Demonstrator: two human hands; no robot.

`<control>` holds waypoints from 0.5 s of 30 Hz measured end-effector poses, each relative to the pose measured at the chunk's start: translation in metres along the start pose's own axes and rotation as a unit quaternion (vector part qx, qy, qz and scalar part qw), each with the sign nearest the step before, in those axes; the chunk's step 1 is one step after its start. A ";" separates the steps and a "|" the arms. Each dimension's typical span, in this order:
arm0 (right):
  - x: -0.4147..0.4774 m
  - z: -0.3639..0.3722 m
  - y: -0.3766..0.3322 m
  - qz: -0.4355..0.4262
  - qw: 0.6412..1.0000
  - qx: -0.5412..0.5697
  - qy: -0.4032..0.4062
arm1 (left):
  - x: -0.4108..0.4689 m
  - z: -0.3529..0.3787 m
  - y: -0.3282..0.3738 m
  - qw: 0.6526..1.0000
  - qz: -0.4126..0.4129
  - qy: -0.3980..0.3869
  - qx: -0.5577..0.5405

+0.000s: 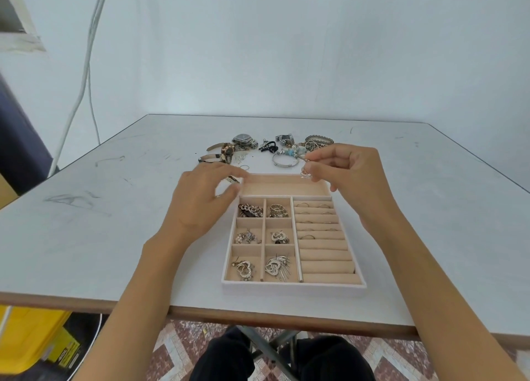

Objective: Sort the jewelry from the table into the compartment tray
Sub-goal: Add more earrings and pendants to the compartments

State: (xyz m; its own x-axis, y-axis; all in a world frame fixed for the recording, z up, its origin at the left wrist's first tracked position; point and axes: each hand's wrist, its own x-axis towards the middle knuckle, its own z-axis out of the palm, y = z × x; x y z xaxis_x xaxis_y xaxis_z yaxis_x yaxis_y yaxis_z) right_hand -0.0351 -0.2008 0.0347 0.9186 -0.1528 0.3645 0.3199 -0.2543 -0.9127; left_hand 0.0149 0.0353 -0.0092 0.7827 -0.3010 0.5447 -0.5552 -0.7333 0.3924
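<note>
Knees (286, 360) in dark cloth, under the counter (100, 237) edge. Compartment tray (292, 286) near that edge, long axis running away from the camera; ring rolls right, six small cells left, long cell crosswise at the far end. Right hand (341, 168): fingers pinch a small silver pendant (305, 174), hanging downward over the long cell's right end. Left hand (200, 197): fingers curved at the tray's far left corner, around a small banded piece (233, 179); contact cannot be told. Unsorted watches (228, 150) and bangle (285, 162) beyond the tray.
</note>
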 end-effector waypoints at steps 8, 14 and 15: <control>-0.001 0.007 0.002 0.009 0.996 -0.026 -0.084 | -0.021 0.006 -0.011 0.969 -0.102 -0.194 0.112; -0.003 0.018 -0.001 0.013 0.988 -0.026 -0.152 | -0.020 0.009 -0.010 0.943 -0.118 -0.263 0.164; -0.004 0.021 -0.002 0.013 0.986 -0.030 -0.163 | -0.020 0.009 -0.010 0.942 -0.118 -0.265 0.167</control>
State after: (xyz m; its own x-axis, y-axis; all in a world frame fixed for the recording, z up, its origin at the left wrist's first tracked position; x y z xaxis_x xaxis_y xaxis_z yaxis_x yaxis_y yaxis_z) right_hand -0.0347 -0.1794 0.0312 0.9552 0.1533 0.2533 0.2899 -0.3110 -0.9051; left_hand 0.0073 0.0427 -0.0309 0.9531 -0.3024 -0.0094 -0.2975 -0.9425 0.1526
